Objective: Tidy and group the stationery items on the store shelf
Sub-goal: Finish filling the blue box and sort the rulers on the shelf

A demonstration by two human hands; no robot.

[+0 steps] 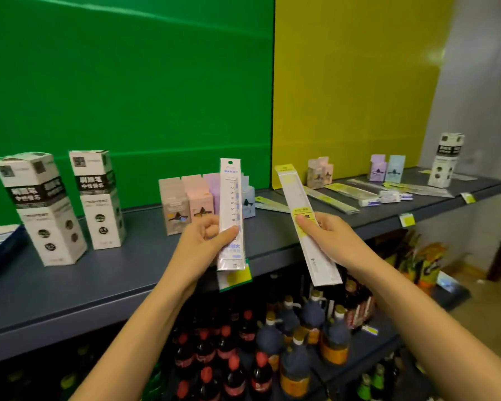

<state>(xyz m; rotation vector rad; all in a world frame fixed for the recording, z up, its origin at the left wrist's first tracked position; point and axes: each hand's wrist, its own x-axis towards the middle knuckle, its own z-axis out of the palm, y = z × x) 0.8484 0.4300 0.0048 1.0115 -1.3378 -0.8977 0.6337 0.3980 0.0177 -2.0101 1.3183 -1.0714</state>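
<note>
Two ruler packets: I hold one in each hand, in front of the shelf (99, 285) edge and apart from each other.
Left grip: my left hand (206, 235) pinches the blue-printed ruler packet (232, 215) low down, thumb in front and fingers curled behind; the packet stands upright.
Writing on it: digits 1 to 8 run down the scale; the blue characters at top and bottom are too blurred for me to read.
Right grip: my right hand (327, 230) holds the yellow-labelled ruler packet (304, 221) near its middle, thumb on the yellow label; the packet tilts, top end leaning left.
Writing on it: blurred, I cannot read it.
Black-and-white boxes (41, 209): two stand upright at the shelf's left, printed 刷题笔 中性替芯; a third stands at the far right end.
Pastel boxes (191, 204): a tight row of grey, pink, purple and blue just behind my left hand; a few more stand further right.
Loose ruler packets (342, 195): several lie flat and scattered on the right half of the shelf.
Small white blocks (383, 198): they lie among those packets, with blue print I cannot read.
Price tags (407, 219): yellow, clipped along the shelf's front edge.
Backing: green panel (128, 96) left, yellow panel (353, 82) right.
Below: cola bottles (214, 357) with red caps, dark bottles (301, 328) with gold caps.
</note>
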